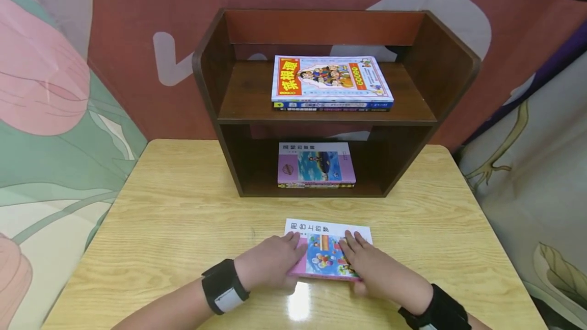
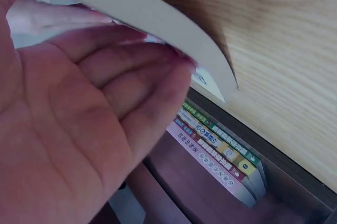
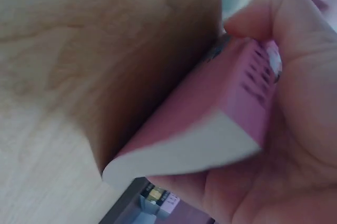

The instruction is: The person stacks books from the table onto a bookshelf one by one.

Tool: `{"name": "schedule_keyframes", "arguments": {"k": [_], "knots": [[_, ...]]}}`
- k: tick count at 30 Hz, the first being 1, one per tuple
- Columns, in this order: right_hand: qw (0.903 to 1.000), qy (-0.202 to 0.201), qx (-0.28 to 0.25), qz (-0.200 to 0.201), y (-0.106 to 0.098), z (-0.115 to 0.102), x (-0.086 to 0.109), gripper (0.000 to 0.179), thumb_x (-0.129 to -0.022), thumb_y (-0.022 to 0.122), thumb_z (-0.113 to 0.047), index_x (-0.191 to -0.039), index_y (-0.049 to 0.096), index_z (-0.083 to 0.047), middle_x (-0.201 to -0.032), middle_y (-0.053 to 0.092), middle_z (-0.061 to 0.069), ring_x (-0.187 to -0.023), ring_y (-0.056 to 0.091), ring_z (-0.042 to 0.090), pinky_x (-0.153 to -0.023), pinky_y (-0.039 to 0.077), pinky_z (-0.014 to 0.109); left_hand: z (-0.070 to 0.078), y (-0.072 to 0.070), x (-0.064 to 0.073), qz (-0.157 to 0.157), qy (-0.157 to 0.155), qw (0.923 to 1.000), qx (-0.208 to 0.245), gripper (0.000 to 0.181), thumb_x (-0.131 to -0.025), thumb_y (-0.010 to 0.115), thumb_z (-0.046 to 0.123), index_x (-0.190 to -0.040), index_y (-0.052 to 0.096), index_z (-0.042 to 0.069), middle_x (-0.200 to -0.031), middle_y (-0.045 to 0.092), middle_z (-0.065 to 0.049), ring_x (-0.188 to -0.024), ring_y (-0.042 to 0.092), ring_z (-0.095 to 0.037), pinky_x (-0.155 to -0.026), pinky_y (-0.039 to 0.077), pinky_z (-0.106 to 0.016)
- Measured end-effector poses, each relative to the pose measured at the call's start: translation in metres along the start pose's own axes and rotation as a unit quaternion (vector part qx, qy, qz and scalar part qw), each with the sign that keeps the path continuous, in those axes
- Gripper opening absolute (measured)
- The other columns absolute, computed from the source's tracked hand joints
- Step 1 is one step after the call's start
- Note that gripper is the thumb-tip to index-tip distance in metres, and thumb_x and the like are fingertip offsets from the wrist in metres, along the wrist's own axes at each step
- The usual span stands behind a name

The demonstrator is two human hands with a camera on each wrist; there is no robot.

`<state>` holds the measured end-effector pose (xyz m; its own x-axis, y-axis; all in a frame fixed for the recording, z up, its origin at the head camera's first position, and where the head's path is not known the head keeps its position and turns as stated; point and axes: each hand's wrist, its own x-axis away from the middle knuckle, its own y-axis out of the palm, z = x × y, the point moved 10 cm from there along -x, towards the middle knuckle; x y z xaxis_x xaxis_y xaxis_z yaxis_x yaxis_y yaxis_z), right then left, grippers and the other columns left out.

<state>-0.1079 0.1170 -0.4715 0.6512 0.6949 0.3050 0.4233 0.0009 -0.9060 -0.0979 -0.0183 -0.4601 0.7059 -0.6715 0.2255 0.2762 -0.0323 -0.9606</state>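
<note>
A paperback book [image 1: 321,258] with a white, pink and blue illustrated cover is at the front middle of the table, below the shelf. My left hand [image 1: 272,264] grips its left side, fingers over the cover. On the opposite side my right hand [image 1: 378,271] grips it, fingers spread on the cover. In the right wrist view the thumb bends under the pink spine [image 3: 245,87]. That near edge is raised off the wood, and the book tilts down toward its far edge. The left wrist view shows the page edges [image 2: 158,18] bowed slightly.
Behind the book stands a dark brown two-level shelf [image 1: 327,121]. Its upper level bears a stack of books [image 1: 332,80], its lower level another stack [image 1: 316,164] lying flat. The light wooden table [image 1: 183,208] reaches the patterned cloth backdrop [image 1: 119,55].
</note>
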Motion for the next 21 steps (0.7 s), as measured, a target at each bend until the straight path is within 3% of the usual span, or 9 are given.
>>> {"name": "schedule_keyframes", "arguments": {"k": [4,12,15,21], "knots": [[0.9996,-0.017,0.013,0.017,-0.006,-0.005,0.001,0.072,-0.084,0.073,-0.017,-0.143,0.046,0.015,-0.149,0.039,0.038,-0.136,0.038,0.055,-0.108,0.037,0.061,0.003,0.001,-0.001,0.018,-0.011,0.9997,-0.007,0.082,-0.081,0.075,0.041,-0.149,0.05,0.001,-0.144,0.052,-0.025,-0.133,0.051,-0.036,-0.107,0.045,-0.042],[0.9984,0.005,0.001,0.056,-0.019,-0.005,-0.002,0.056,-0.085,0.071,-0.002,-0.138,0.056,0.012,-0.142,0.05,0.033,-0.132,0.047,0.051,-0.107,0.038,0.062,0.01,-0.001,-0.006,0.053,-0.035,0.9957,-0.067,0.068,-0.088,0.077,0.029,-0.146,0.054,0.002,-0.136,0.059,-0.026,-0.125,0.059,-0.037,-0.099,0.051,-0.043],[0.9981,0.007,0.005,0.061,-0.022,-0.005,-0.002,0.054,-0.086,0.072,0.0,-0.137,0.056,0.012,-0.141,0.052,0.032,-0.131,0.049,0.05,-0.106,0.039,0.061,0.01,-0.001,-0.006,0.055,-0.047,0.9959,-0.054,0.064,-0.091,0.073,0.024,-0.147,0.053,0.002,-0.139,0.056,-0.026,-0.131,0.054,-0.038,-0.104,0.048,-0.045],[0.9963,-0.006,0.007,0.085,-0.024,-0.007,-0.003,0.054,-0.085,0.074,-0.001,-0.136,0.058,0.012,-0.139,0.055,0.031,-0.127,0.053,0.049,-0.104,0.041,0.061,0.007,0.002,-0.008,0.054,-0.065,0.9964,0.003,0.065,-0.092,0.069,0.014,-0.152,0.045,0.0,-0.156,0.037,-0.025,-0.145,0.033,-0.04,-0.111,0.037,-0.053]]}}
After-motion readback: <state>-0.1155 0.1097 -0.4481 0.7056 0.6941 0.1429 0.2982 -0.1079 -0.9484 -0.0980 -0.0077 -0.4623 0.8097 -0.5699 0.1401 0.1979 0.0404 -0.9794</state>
